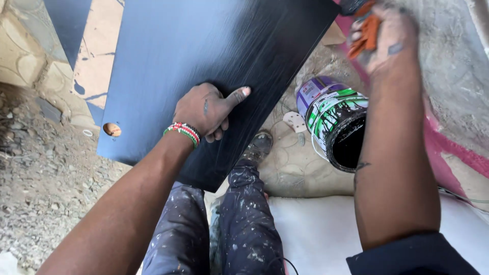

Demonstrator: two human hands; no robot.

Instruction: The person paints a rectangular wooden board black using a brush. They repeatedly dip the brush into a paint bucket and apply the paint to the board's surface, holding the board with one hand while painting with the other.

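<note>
We see a flat rectangular board (204, 56) coated in glossy black paint, its surface streaked with fine brush lines that catch the light. It slants from the far right down toward the near left, and a small round hole (112, 129) near its left corner shows a tan colour through it. The left hand (209, 109) lies on the board's near part, fingers loosely curled and the thumb stretched flat along the wet-looking surface; it presses rather than grips. A beaded wristband (183, 132) in red, white and green circles that wrist.

The right hand (384, 35) is raised at the far right, closed around an orange handle (368, 30). The hand is blurred and the top edge cuts off the tool, so we cannot tell what kind it is.

Between the board and the right forearm a round paint can (336, 119) lies tilted on the ground, its open mouth black inside. Its label is purple at the far end and green and white nearer the rim, overrun with black drips; the forearm hides its right side.

Near us, paint-spattered dark trousers (244, 214) lead to a scuffed shoe (259, 146) partly under the board. The ground is gravel (41, 193) at the left, and a white sheet (316, 229) lies at the near right.
</note>
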